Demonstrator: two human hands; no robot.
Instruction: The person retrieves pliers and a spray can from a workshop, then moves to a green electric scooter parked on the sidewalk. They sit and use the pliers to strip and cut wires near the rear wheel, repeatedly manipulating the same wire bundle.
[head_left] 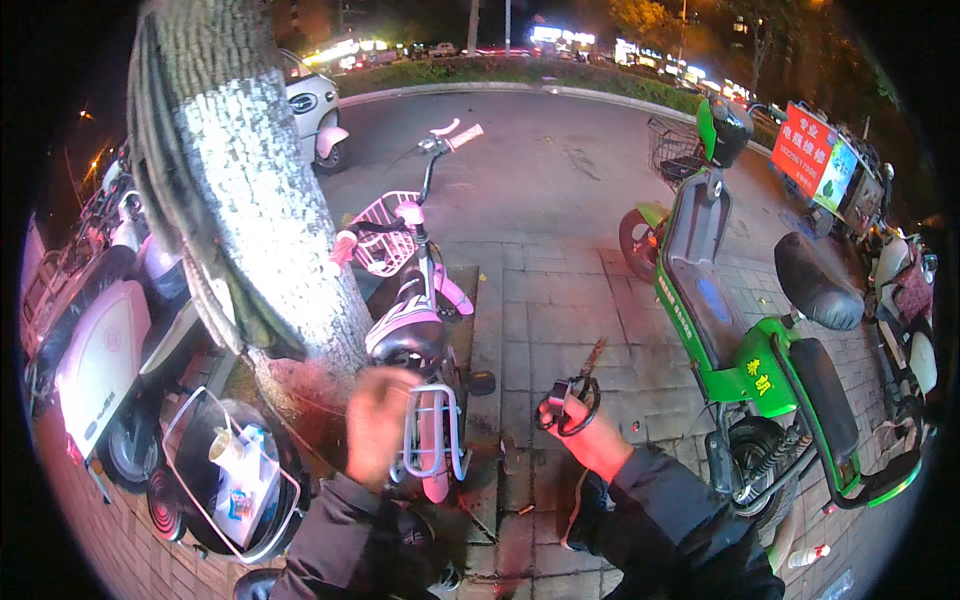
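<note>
My left hand, fingers curled, is beside the pale rear rack of a small pink bicycle, just behind its black saddle; what it holds, if anything, I cannot make out. My right hand grips a dark looped cable with a small metal piece, right of the rack. The bicycle, with its pink basket, stands beside a tree trunk with a white-painted band.
A green electric scooter stands at the right, other two-wheelers at the left. A lidded bin or tub with papers sits by my left arm. A bottle lies lower right on the paving. A road runs beyond.
</note>
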